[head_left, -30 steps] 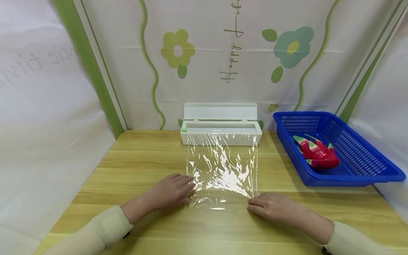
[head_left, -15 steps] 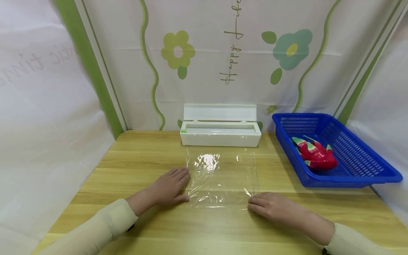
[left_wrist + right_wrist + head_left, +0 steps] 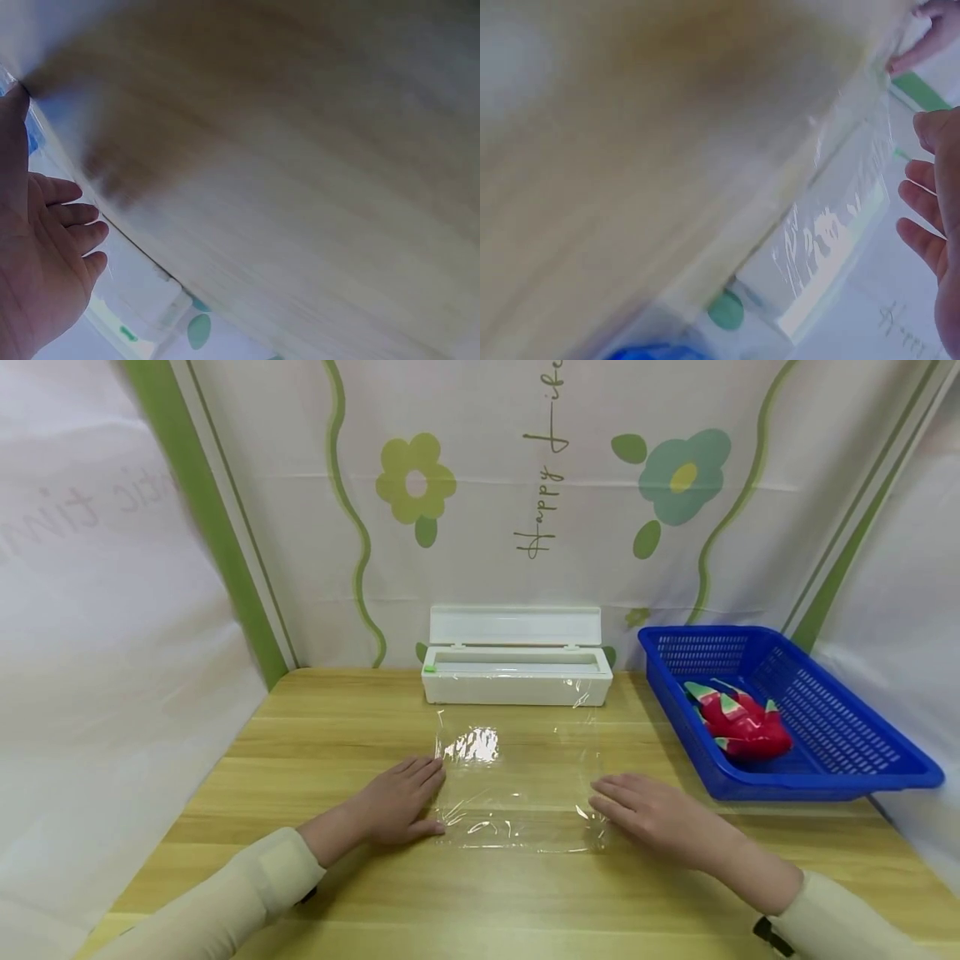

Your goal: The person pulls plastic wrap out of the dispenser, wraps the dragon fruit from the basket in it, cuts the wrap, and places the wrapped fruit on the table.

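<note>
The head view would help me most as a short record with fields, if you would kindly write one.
Film: clear, glossy, drawn out of the box over the table
Box: white, lid raised, at the table's far side
Left hand: palm down, fingers at the film's left edge
Right hand: fingers extended at the film's right edge; contact unclear
Basket: blue, right of the box
Basket contents: red, green-tipped; count unclear

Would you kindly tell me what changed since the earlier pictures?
The right hand has let go of the near right corner of the clear film and moved forward; the left hand spread its thumb; the film has flattened. The white box and blue basket stayed.
</note>
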